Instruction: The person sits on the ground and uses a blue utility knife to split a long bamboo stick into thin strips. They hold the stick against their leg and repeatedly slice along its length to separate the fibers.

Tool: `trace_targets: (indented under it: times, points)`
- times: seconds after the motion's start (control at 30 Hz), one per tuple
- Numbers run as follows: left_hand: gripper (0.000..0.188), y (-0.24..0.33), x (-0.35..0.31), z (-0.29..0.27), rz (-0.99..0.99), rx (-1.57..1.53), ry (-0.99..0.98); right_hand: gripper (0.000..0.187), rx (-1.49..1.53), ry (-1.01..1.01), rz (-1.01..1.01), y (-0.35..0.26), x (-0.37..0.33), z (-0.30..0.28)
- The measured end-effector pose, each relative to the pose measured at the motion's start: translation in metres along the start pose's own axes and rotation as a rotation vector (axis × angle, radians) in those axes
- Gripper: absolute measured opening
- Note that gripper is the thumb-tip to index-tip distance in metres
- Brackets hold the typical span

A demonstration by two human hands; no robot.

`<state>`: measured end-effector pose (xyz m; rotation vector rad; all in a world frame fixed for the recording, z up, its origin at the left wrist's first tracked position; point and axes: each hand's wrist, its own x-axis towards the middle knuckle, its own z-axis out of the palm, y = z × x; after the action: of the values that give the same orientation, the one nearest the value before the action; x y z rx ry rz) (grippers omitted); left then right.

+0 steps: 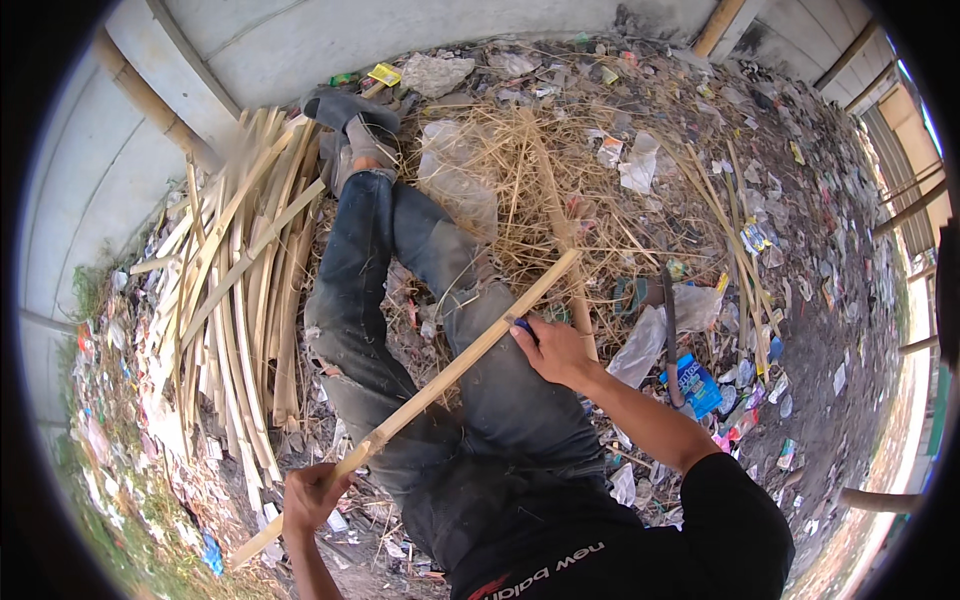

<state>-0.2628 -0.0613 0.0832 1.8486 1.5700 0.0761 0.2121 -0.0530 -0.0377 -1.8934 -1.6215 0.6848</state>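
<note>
A long, pale split bamboo strip [435, 388] slants across my thighs, from lower left up to the right. My left hand [312, 497] is wrapped round it near its lower end. By the upper part of the strip, my right hand [552, 350] is closed on a small tool with a dark blue handle [522, 326]. That tool meets the strip's side; its working end is too small to make out. Under the strip lie my outstretched legs in worn, torn dark jeans [505, 390].
A heap of bamboo strips [235, 300] lies left of my legs. Ahead are straw-like shavings [510, 170] and a thicker bamboo piece [553, 210]. A long dark curved tool [671, 340] lies at right, beside a blue packet [698, 386]. Litter covers the ground; a pale wall [330, 45] stands ahead.
</note>
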Motion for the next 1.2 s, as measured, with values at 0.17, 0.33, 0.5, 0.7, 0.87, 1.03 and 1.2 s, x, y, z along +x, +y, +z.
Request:
trace_targets:
  times: [0.17, 0.33, 0.5, 0.7, 0.87, 1.03, 1.2]
  points:
    - [0.045, -0.017, -0.001, -0.003, 0.023, 0.041, -0.019, 0.047, -0.022, 0.075, 0.251, 0.067, 0.034, -0.024]
    - [0.050, -0.016, 0.000, 0.006, -0.008, -0.005, -0.023, 0.049, -0.090, -0.053, 0.093, 0.031, 0.024, -0.029]
    - [0.052, -0.021, -0.002, 0.003, -0.017, 0.004, -0.046, 0.050, -0.149, -0.105, -0.078, 0.001, 0.009, -0.013]
    - [0.048, -0.006, 0.005, -0.002, -0.123, -0.061, -0.118, 0.049, 0.004, 0.068, 0.121, 0.031, 0.030, -0.024]
    - [0.052, -0.034, 0.001, -0.004, -0.155, -0.103, -0.125, 0.051, -0.139, -0.066, -0.052, -0.001, 0.016, -0.014]
    - [0.053, -0.049, 0.000, -0.015, -0.104, -0.090, -0.122, 0.063, -0.161, 0.364, 0.414, 0.173, 0.073, -0.070]
    - [0.052, -0.041, -0.009, -0.007, -0.139, -0.105, -0.079, 0.061, 0.164, 0.325, 0.263, 0.095, 0.060, -0.062]
